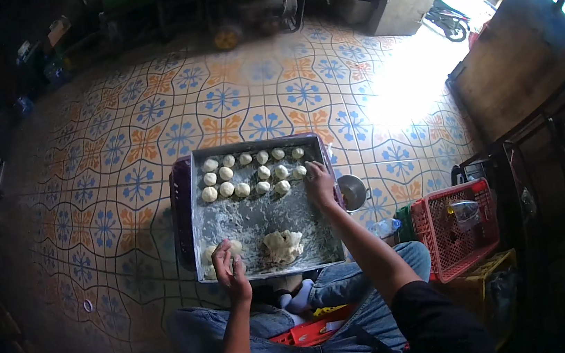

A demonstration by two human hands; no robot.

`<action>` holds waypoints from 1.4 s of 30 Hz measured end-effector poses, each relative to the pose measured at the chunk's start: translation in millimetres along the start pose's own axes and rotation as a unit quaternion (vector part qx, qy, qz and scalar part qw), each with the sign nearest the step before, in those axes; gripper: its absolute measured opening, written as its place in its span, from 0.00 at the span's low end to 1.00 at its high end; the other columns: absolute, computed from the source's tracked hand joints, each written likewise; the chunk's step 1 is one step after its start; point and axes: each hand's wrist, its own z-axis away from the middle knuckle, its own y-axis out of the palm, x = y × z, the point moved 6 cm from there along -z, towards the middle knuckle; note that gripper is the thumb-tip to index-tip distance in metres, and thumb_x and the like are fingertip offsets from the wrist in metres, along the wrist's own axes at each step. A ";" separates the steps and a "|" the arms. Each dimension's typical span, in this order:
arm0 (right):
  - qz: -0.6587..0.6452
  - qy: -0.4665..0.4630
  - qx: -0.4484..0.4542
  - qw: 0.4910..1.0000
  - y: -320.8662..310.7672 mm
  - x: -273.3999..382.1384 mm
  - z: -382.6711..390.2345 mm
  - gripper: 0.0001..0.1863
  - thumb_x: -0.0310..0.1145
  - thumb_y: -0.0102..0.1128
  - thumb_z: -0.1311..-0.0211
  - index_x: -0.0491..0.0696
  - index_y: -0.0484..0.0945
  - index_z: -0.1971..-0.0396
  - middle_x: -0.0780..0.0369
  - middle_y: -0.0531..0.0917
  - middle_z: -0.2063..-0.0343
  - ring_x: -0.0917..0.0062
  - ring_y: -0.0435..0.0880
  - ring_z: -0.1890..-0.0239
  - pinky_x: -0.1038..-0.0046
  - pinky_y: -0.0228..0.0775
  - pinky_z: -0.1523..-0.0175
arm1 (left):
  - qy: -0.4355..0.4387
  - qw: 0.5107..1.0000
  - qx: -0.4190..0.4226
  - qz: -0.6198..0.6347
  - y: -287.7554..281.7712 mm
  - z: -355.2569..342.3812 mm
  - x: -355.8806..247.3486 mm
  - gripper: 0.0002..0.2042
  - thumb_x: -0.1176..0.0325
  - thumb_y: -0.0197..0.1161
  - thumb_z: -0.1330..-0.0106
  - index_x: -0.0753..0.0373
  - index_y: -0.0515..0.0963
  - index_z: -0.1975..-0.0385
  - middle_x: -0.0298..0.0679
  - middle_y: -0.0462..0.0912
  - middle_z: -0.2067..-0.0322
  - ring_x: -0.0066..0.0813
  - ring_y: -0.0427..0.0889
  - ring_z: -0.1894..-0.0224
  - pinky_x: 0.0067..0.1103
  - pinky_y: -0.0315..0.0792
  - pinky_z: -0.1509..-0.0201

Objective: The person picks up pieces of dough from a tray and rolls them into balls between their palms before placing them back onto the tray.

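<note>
A square metal tray [232, 220] dusted with flour lies in front of me. Rows of pale round dough balls [264, 172] fill its far half. My right hand [320, 184] reaches over the tray's right side, its fingers apart, tips beside the rightmost dough ball [299, 172] of the second row; whether they touch it I cannot tell. At the near left corner, my left hand [228, 265] is open, thumb away from the fingers, over several dough pieces [235, 247] that it partly hides. A rough lump of dough [283, 247] rests near the tray's front edge.
Right of the tray sits a metal bowl [352, 192]. Farther right are a clear plastic bottle [386, 227], a red crate [454, 226] and a yellow crate [480, 293]. A wheeled machine [256, 5] stands at the back on the patterned tile floor [221, 100].
</note>
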 end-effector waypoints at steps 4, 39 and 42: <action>0.198 0.018 0.191 0.961 27.2 -4.0 7.4 0.45 0.33 0.67 0.47 0.58 0.61 0.25 0.60 0.61 0.24 0.50 0.75 0.38 0.58 0.76 0.38 | -0.028 0.999 -0.011 0.017 -1.0 -3.5 -0.5 0.18 0.70 0.54 0.30 0.65 0.71 0.41 0.44 0.72 0.38 0.39 0.69 0.33 0.42 0.59 0.26; -0.350 0.190 0.473 0.786 -50.9 8.9 174.5 0.17 0.38 0.67 0.37 0.39 0.84 0.57 0.66 0.84 0.66 0.81 0.83 0.63 0.74 0.76 0.58 | 0.326 0.796 0.356 -0.364 133.0 16.3 77.3 0.15 0.51 0.70 0.38 0.49 0.84 0.55 0.38 0.86 0.50 0.41 0.79 0.37 0.55 0.57 0.26; -0.670 0.235 0.374 0.596 -98.1 51.9 173.1 0.13 0.33 0.62 0.31 0.41 0.79 0.52 0.64 0.84 0.60 0.75 0.83 0.60 0.74 0.77 0.53 | 0.345 0.833 0.314 -0.299 111.6 12.5 57.1 0.16 0.55 0.72 0.42 0.54 0.82 0.57 0.39 0.85 0.56 0.38 0.80 0.42 0.47 0.63 0.30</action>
